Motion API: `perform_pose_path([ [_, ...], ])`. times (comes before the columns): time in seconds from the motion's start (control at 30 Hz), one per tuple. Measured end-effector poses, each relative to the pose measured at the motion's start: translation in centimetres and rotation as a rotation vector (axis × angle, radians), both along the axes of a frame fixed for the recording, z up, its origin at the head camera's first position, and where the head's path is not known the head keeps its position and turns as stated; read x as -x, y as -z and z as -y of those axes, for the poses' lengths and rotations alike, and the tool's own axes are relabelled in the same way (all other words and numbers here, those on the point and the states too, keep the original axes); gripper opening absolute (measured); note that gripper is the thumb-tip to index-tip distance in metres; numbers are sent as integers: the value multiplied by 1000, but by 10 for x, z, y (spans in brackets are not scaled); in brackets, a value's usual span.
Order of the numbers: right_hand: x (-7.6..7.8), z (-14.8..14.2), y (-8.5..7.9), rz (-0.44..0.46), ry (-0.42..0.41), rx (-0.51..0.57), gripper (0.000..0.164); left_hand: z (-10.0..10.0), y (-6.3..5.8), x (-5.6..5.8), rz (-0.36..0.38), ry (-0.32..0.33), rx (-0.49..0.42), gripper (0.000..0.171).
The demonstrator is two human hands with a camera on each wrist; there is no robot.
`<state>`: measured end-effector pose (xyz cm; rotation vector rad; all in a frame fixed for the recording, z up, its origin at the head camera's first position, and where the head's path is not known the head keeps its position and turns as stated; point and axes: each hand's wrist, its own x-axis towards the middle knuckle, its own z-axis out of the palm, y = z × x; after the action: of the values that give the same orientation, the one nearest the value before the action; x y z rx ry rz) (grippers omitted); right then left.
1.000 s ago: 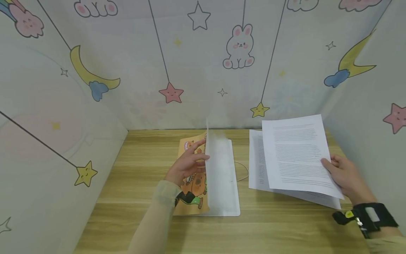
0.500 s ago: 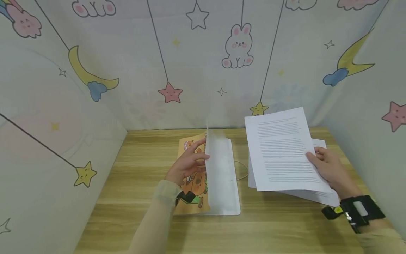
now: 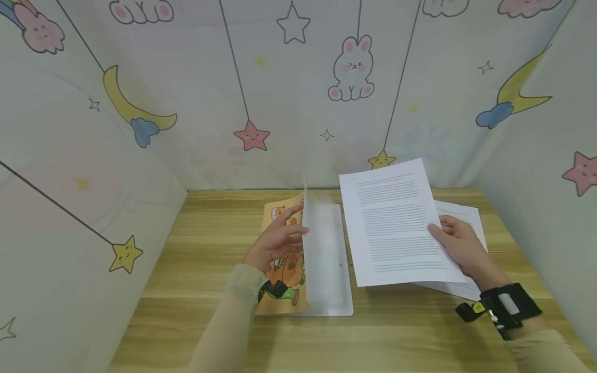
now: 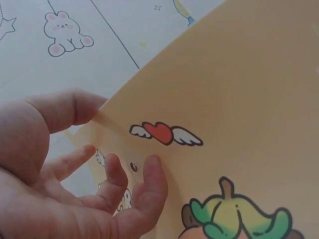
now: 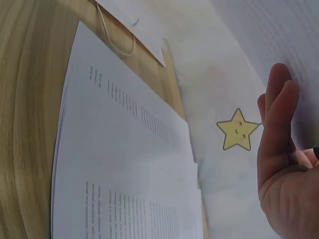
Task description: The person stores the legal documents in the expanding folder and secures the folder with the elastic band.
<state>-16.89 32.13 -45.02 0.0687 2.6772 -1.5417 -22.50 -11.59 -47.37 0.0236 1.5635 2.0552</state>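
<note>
An open file folder (image 3: pixel 326 259) lies mid-table, its inside pale and its raised cover (image 3: pixel 283 282) orange with cartoon animals. My left hand (image 3: pixel 277 241) holds that cover up by its edge. In the left wrist view, one digit of the left hand (image 4: pixel 84 174) passes behind the edge while other fingers lie against the orange face. My right hand (image 3: pixel 459 246) pinches a printed sheet of paper (image 3: pixel 392 228) by its right edge, thumb in front and fingers behind. The sheet hangs tilted, its left edge beside the folder's pale side.
Beneath the held sheet, a stack of printed papers (image 5: pixel 114 134) lies on the wooden table (image 3: pixel 205 248). A thin cord loop (image 5: pixel 117 47) extends from the folder's right side. White cloth walls (image 3: pixel 289 103) with cartoon prints enclose the back and sides.
My right hand has carried the sheet leftward, off part of the paper stack and up to the folder's right edge. The left hand and raised cover have stayed still.
</note>
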Motion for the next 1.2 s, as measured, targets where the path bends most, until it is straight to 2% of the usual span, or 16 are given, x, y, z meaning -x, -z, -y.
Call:
perform_pose_path([
  [0.43,4,17,4,33,-85,99,49,0,1,-1,-9,-7,9,78],
  [0.8,4,41,8,57,-168,126,46,0,-1,-2,-7,-13,3,78],
  [1.2,8,60,17,92,-206,133,39,-3,0,0,-4,-40,-6,79],
])
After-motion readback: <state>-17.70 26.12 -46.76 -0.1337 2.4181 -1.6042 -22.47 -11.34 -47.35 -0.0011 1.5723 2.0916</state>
